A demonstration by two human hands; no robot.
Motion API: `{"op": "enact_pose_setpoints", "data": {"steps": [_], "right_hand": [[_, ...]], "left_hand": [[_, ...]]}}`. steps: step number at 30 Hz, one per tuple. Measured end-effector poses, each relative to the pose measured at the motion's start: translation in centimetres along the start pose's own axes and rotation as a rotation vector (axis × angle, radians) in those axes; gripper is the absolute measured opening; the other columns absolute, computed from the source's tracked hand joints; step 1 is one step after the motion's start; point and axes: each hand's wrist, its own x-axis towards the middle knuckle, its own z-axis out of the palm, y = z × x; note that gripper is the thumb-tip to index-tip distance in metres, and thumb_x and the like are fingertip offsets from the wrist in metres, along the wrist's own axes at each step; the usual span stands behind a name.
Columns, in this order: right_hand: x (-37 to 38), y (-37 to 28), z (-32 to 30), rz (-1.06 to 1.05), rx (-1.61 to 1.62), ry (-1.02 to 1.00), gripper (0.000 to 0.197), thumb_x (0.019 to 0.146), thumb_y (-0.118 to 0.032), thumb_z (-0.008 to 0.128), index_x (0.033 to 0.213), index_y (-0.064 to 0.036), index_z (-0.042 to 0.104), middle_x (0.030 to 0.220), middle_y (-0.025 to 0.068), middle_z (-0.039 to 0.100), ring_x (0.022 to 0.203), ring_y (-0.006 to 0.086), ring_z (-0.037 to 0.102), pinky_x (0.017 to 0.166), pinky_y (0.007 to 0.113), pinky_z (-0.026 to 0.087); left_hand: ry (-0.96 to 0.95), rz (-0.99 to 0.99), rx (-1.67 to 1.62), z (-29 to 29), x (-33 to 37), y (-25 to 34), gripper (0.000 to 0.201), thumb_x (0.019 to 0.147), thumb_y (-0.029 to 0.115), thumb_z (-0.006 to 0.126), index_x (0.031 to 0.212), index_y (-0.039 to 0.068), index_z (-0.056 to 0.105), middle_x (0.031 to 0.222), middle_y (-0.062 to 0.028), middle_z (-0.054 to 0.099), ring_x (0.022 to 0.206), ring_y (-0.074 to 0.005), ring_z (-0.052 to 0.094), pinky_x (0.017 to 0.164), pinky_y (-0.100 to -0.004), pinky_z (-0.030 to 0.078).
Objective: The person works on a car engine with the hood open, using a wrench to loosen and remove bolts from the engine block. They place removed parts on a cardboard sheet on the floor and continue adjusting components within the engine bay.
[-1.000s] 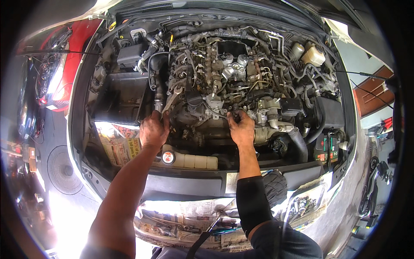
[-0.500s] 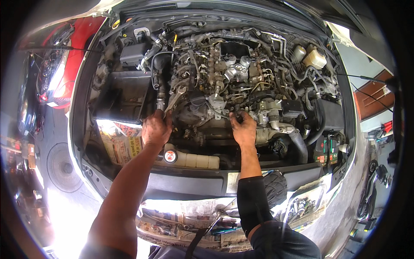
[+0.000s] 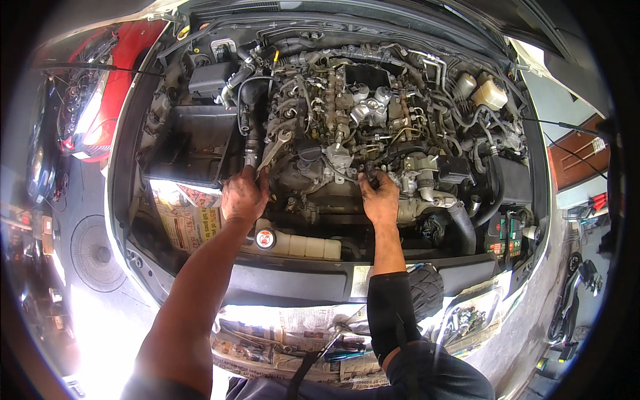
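Over the front of the engine (image 3: 340, 157), the left hand (image 3: 245, 196) is gripping a slanted wrench (image 3: 276, 149), no telling if the right hand (image 3: 381, 199) is holding anything, probably mid wrench-work, calling for steadiness next.

A: Cam position?
B: Person's head, left fisheye of a side-by-side pair.
A: Facing?
B: Down and forward over the engine (image 3: 370, 110), upright, edges bending at the rim.
A: How near?
B: Close; forearms (image 3: 193, 293) enter from the lower edge. Wide enough to catch the red car (image 3: 135, 55) at far left.
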Motion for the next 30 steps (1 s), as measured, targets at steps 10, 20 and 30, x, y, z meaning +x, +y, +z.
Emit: {"op": "enact_pose_setpoints", "data": {"steps": [10,20,30], "right_hand": [[0.0,-0.4,-0.4,0.016,-0.057,-0.007,0.04,0.101,-0.033,0.082,0.115,0.0051,0.076,0.103,0.0246,0.08,0.095,0.0387,0.076,0.089,0.042,0.057],[0.0,-0.1,-0.2,0.01,0.024,-0.022,0.044,0.1,-0.035,0.08,0.113,0.0065,0.075,0.092,0.0236,0.078,0.083,0.0385,0.075,0.083,0.045,0.058],[-0.1,1.8,0.3,0.03,0.157,0.006,0.029,0.103,-0.026,0.081,0.105,0.0026,0.076,0.09,0.0132,0.078,0.08,0.022,0.068,0.081,0.038,0.056]], "left_hand": [[-0.012,-0.01,-0.013,-0.1,0.1,0.2,0.046,0.11,0.047,0.06,0.103,0.003,0.071,0.097,-0.029,0.077,0.099,-0.0516,0.074,0.093,-0.0601,0.058],[0.007,0.007,-0.009,-0.1,0.1,0.3,0.046,0.11,0.046,0.06,0.102,0.002,0.071,0.095,-0.0308,0.076,0.096,-0.0524,0.074,0.093,-0.0605,0.058],[-0.015,-0.005,-0.079,-0.5,-0.1,0.0,0.052,0.111,0.051,0.057,0.1,0.002,0.068,0.097,-0.0313,0.075,0.099,-0.0536,0.073,0.087,-0.0624,0.056]]}}
